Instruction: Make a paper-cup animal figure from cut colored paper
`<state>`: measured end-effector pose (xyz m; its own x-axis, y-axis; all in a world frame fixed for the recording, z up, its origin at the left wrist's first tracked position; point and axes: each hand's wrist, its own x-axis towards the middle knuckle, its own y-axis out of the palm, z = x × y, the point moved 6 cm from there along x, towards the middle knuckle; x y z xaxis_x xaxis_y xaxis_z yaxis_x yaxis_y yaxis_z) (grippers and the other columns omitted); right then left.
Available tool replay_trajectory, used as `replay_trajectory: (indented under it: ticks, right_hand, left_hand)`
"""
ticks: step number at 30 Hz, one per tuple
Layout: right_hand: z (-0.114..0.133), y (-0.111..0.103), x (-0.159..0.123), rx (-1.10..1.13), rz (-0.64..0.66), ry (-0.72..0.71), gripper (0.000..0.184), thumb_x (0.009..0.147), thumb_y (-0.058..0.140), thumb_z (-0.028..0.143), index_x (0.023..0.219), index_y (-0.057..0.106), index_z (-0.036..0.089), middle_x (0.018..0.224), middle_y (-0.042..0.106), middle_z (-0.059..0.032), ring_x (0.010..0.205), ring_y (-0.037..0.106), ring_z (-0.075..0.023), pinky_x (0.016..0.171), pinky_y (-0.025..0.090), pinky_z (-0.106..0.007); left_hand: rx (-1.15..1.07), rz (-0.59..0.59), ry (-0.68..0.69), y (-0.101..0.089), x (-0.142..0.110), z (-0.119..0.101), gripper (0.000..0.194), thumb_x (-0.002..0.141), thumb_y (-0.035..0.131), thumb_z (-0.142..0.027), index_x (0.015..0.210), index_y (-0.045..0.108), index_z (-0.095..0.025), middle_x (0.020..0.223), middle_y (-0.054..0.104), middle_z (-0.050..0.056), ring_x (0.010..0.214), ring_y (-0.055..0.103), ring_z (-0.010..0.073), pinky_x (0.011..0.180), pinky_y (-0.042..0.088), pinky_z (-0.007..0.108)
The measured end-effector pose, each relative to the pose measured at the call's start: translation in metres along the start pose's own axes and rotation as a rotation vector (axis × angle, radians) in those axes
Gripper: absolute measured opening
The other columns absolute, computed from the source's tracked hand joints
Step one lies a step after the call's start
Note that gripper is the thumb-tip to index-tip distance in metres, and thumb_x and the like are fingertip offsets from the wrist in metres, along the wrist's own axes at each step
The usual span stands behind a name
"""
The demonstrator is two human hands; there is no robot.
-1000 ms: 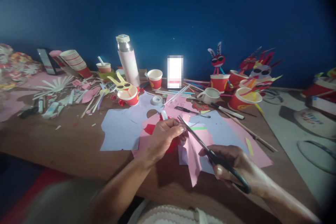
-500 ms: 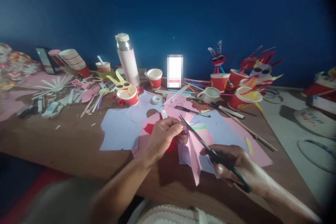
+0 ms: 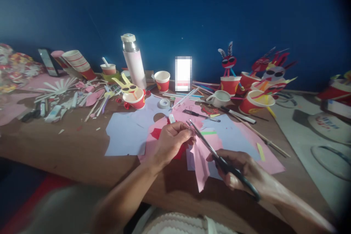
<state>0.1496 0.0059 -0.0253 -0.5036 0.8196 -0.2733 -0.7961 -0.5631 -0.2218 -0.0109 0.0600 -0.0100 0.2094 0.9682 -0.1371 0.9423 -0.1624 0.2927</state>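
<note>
My left hand (image 3: 174,139) is closed, thumb against forefinger, pinching the upper end of a piece of pink paper (image 3: 201,170) that hangs down toward the table edge. In my right hand (image 3: 242,170) is a pair of scissors (image 3: 211,147) with black handles, my fingers wrapped round them. The blades point up and left, their tips slightly parted just beside my left fingertips. What lies right between the tips is too small to tell. Under my hands are lilac paper (image 3: 126,135), larger pink sheets and a bit of red paper (image 3: 156,134).
A roll of tape (image 3: 164,104), a black pen (image 3: 201,115) and a wooden stick (image 3: 263,139) lie beyond my hands. Farther back stand a flask (image 3: 135,65), a paper cup (image 3: 162,82), a white mug (image 3: 221,99) and decorated cups (image 3: 229,87). Paper scraps litter the left.
The scissors have turned a little in my right hand and the handles look closer together. The hanging pink paper has swung slightly left. My left hand keeps its pinch.
</note>
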Motion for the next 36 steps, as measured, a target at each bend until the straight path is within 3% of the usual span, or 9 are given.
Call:
replay_trajectory:
  ticks: [5,10,30,36]
  right_hand:
    - [0.0079,0.0015,0.0014,-0.021,0.016,-0.058,0.046,0.077,0.056,0.053,0.101,0.061,0.013,0.065,0.051,-0.0004,0.056,0.041,-0.0113,0.048,0.035,-0.021]
    - [0.0062,0.0024,0.0029,-0.005,0.011,-0.043,0.056,0.074,0.056,0.06,0.102,0.058,0.011,0.065,0.049,0.0002,0.055,0.041,-0.0109,0.049,0.033,-0.022]
    - [0.0004,0.0052,0.0022,0.075,0.029,0.014,0.057,0.073,0.055,0.059,0.1,0.056,0.009,0.059,0.045,0.0026,0.044,0.039,-0.0074,0.042,0.03,-0.021]
    - [0.0014,0.0038,0.0039,0.074,-0.002,0.038,0.043,0.073,0.058,0.043,0.1,0.055,0.009,0.059,0.045,0.0033,0.045,0.04,-0.0077,0.043,0.032,-0.021]
  left_hand:
    - [0.01,0.012,-0.006,0.0006,0.0,0.0024,0.013,0.07,0.06,-0.022,0.061,0.058,-0.013,0.059,0.061,0.002,0.053,0.055,0.0104,0.051,0.041,0.022]
    - [0.008,-0.001,-0.03,0.0006,-0.0002,0.0043,0.011,0.067,0.06,-0.021,0.06,0.059,-0.013,0.057,0.06,0.001,0.053,0.055,0.0106,0.05,0.042,0.022]
    - [0.017,0.029,-0.063,0.0031,-0.0017,0.0031,0.012,0.065,0.062,-0.023,0.06,0.061,-0.012,0.057,0.061,0.002,0.05,0.054,0.0098,0.049,0.043,0.023]
    - [0.012,0.058,-0.052,0.0019,-0.0019,0.0073,0.017,0.069,0.064,-0.028,0.066,0.062,-0.011,0.061,0.062,0.002,0.052,0.056,0.01,0.051,0.043,0.022]
